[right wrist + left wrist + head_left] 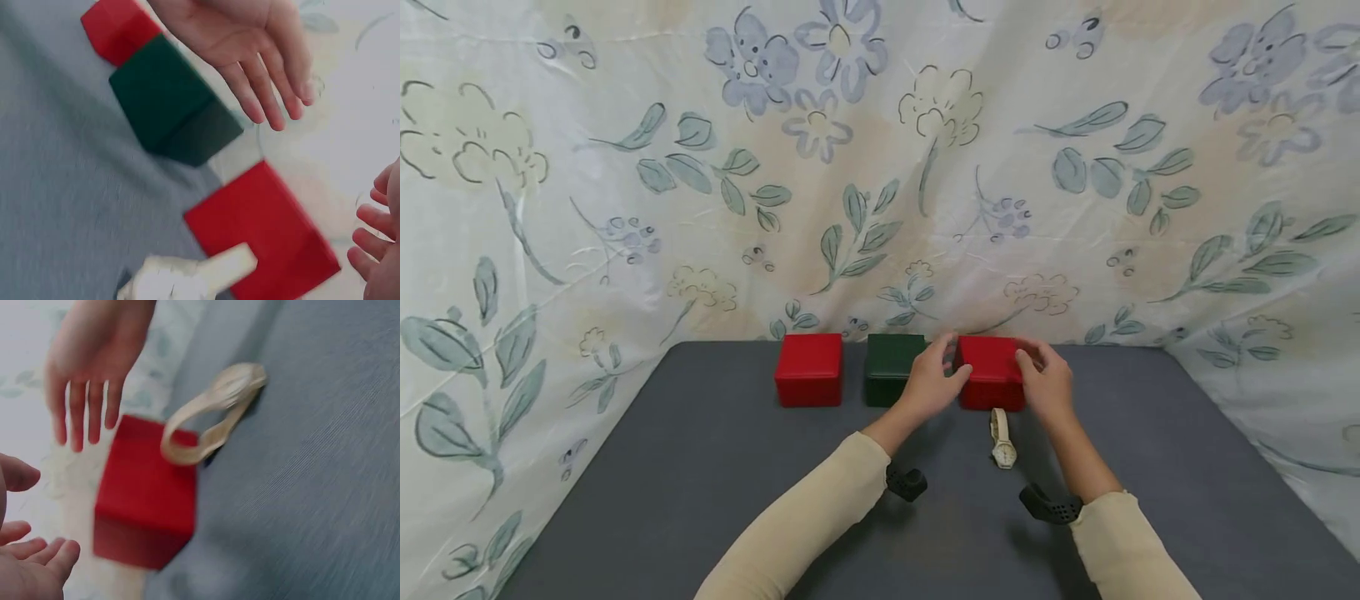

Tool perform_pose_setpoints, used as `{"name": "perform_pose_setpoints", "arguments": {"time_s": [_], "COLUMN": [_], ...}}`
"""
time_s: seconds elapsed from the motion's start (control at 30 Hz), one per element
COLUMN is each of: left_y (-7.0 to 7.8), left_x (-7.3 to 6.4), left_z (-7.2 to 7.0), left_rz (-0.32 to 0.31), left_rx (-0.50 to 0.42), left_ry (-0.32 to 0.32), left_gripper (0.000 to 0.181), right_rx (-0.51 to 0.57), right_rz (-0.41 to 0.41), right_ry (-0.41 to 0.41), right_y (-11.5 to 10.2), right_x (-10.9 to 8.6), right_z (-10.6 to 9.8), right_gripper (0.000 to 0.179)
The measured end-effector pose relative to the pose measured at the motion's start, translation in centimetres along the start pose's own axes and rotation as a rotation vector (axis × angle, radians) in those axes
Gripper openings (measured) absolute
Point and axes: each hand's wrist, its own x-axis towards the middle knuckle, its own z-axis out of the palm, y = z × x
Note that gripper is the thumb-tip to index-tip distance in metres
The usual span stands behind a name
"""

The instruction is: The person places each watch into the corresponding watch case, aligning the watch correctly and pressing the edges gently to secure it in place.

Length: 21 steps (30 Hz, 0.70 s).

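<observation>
On the right of a row of boxes, a red box [991, 375] stands with its lid down. My left hand [931, 385] is at its left side, fingers spread and relaxed; the wrist views show a gap between hand and box. Across from it, my right hand [1049, 385] is held at the right side, fingers loosely bent with nothing in them. A wristwatch [1003, 443] with a cream strap rests just in front of this box, its round dial toward me. Its strap forms a loop in the left wrist view.
A dark green box [175, 100] stands just left of the red box, and a second red box [808, 371] stands farther left. All are near the back edge of the grey table [715, 483]. Behind hangs a floral cloth [865, 150].
</observation>
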Motion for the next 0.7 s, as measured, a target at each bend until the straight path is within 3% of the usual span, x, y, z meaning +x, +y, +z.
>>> {"name": "perform_pose_setpoints", "arguments": {"time_s": [0.13, 0.27, 0.43, 0.7], "left_y": [-0.1, -0.6, -1.6, -2.1], "left_x": [0.2, 0.4, 0.7, 0.9], "left_z": [2.5, 4.0, 4.8, 5.1], "left_rz": [-0.004, -0.083, -0.150, -0.165], "left_rx": [0.098, 0.130, 0.104, 0.115], "left_ry": [0.001, 0.027, 0.017, 0.005], "left_gripper": [0.066, 0.074, 0.069, 0.056], "right_rx": [-0.033, -0.006, 0.047, 0.006], "right_rz": [0.071, 0.131, 0.160, 0.115], "right_ry": [-0.075, -0.177, -0.257, -0.297], "right_y": [1.6, 3.2, 4.7, 5.6], "right_x": [0.0, 0.1, 0.2, 0.1], "right_z": [-0.5, -0.5, 0.0, 0.4], "right_gripper": [0.046, 0.062, 0.074, 0.090]}}
